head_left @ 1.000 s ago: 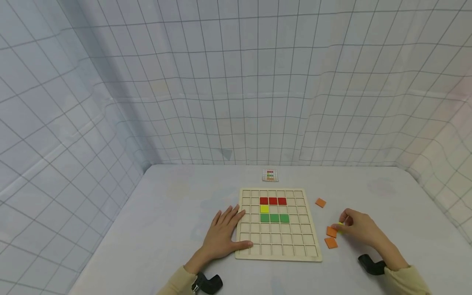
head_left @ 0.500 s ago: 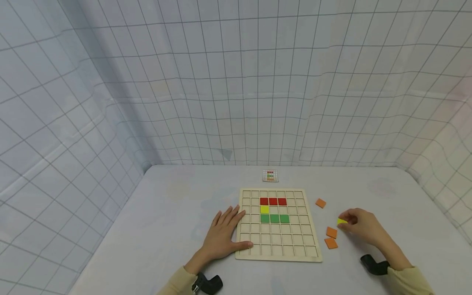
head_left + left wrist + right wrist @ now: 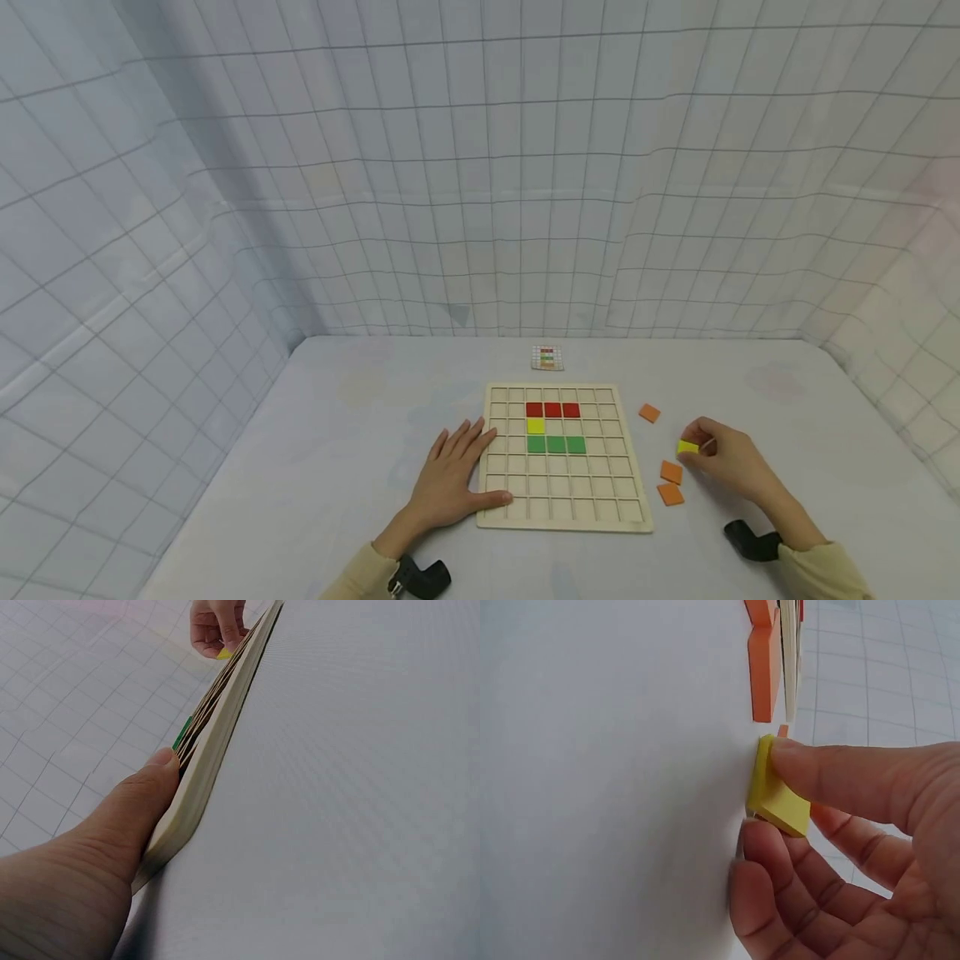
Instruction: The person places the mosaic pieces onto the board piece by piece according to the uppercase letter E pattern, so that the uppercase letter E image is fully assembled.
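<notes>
Between thumb and fingers, my right hand (image 3: 729, 458) pinches a square yellow tile (image 3: 784, 806), just right of the loose orange tiles. My left hand (image 3: 448, 483) rests with spread, straight fingers along the left edge of a pale wooden grid board (image 3: 562, 487); its thumb (image 3: 142, 795) lies over the rim near the front corner. Set in the board's cells are a row of red tiles (image 3: 552, 410), one yellow tile (image 3: 536, 426) below the leftmost red, and under that a row of green tiles (image 3: 556, 445).
Two loose orange tiles (image 3: 671, 472) lie close together between the board and my right hand. Another orange tile (image 3: 649, 412) lies farther back. Behind the board is a small card (image 3: 547, 357) printed with a coloured grid pattern. White grid-lined cloth (image 3: 480, 208) surrounds the table.
My right hand has drawn the yellow tile back from beside the orange tiles, then brought it slightly left, showing more of its face. The left hand stays on the board.
</notes>
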A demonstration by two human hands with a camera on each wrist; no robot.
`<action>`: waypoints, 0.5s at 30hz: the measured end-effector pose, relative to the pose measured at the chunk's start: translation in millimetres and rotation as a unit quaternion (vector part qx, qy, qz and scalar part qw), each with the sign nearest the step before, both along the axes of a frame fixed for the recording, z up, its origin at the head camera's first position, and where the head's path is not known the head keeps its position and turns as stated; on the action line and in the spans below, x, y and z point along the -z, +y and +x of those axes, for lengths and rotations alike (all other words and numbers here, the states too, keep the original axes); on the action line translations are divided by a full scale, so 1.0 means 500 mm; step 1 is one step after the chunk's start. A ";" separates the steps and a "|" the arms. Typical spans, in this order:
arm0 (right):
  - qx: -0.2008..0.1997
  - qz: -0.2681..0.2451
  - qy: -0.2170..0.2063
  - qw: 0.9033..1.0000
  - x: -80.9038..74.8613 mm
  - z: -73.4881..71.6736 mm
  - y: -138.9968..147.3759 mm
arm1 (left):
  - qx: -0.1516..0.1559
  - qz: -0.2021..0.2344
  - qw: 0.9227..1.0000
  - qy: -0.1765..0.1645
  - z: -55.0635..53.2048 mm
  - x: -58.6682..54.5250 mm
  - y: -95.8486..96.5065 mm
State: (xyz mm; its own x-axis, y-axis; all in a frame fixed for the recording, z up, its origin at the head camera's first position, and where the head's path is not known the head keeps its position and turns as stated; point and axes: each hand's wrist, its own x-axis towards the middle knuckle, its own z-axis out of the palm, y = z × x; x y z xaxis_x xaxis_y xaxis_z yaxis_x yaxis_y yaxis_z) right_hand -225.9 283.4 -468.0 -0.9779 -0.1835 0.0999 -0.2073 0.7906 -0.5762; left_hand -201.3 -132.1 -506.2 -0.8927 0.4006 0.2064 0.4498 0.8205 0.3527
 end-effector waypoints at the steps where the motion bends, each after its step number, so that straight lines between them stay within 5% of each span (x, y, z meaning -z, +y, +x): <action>1: 0.000 0.000 0.005 1.000 0.001 -0.001 -0.003 | -0.002 -0.001 1.000 -0.003 0.000 0.000 0.000; 15: -0.038 -0.076 0.057 0.995 -0.028 0.021 -0.099 | 0.003 0.009 1.000 0.002 0.003 -0.001 -0.002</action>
State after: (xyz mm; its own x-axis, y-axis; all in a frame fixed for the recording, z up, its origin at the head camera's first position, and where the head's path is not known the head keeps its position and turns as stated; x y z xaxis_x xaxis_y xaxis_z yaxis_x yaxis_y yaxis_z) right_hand -215.2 233.7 -453.8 -0.9425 -0.2313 0.2413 -0.3340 0.6749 -0.6580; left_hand -199.8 -133.2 -505.6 -0.8892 0.4028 0.2169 0.4567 0.8106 0.3665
